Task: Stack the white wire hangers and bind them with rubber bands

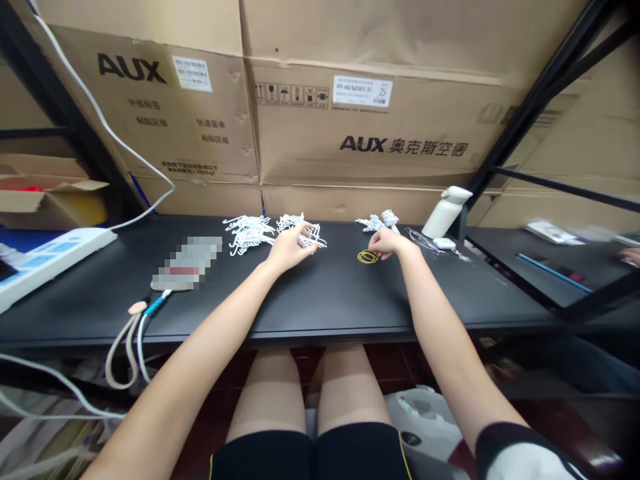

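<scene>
My left hand [293, 248] reaches over a pile of thin white hooks [315, 235], its thumb and fingers apart around some of them. Just left of it lies another pile of white hooks [247, 235]. My right hand [385, 242] is lowered to the table with its fingers curled together at the right edge of several yellow rubber bands [367, 257]. What sits between those fingertips is hidden. Behind the right hand rest bundled white hooks [376, 223].
On the black table [320, 300] a phone-like blurred item [187, 263] with a strap lies left, beside a white power strip [55, 257]. A white bottle [445, 212], a small white case [444, 244] and clear glasses [423, 240] are right. Cardboard boxes [300, 147] wall the back; black frame posts flank.
</scene>
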`<state>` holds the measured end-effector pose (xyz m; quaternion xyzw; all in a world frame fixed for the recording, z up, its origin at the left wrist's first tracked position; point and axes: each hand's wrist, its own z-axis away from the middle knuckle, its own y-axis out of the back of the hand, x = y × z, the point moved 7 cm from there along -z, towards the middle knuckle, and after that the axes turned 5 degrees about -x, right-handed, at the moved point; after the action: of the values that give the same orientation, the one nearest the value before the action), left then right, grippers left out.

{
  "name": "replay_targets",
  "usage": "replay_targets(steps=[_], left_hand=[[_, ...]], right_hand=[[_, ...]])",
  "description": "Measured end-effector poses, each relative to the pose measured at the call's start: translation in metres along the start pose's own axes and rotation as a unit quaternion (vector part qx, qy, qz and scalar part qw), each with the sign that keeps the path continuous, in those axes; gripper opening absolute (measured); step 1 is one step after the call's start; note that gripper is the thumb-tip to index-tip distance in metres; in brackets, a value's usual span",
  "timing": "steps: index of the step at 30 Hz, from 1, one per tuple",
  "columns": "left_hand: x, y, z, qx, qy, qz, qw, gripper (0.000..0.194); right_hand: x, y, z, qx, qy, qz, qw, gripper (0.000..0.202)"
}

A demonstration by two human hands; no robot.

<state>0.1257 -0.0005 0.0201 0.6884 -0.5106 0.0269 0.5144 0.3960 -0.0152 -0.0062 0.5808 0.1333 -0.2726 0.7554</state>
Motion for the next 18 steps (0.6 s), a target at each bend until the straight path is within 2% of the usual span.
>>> replay_targets(steps=[6, 11, 14, 18], left_hand=[[0.0025, 0.0006, 0.0007, -0.001, -0.005, 0.0, 1.0, 0.04], [0.003, 0.0014, 0.001, -0.004, 0.0, -0.004, 1.0, 0.041], [0.0028, 0.0007, 0.0009, -0.009, 0.004, -0.002, 1.0, 0.041], [0.0011, 0.0, 0.0006, -0.006, 0.014, 0.004, 1.0, 0.042]], right_hand=[[-0.0015, -0.0029, -0.0015, -0.007, 0.013, 0.027, 1.0, 0.007], [0.0006, -0.0002, -0.0068, 0.018, 0.021, -0.005, 1.0, 0.006], [0.0032, 0.003, -0.0073, 0.042, 0.004, -0.023, 0.999, 0.01], [0.0046, 0.0005, -0.0051, 0.036, -0.029, -0.006, 0.999, 0.018]])
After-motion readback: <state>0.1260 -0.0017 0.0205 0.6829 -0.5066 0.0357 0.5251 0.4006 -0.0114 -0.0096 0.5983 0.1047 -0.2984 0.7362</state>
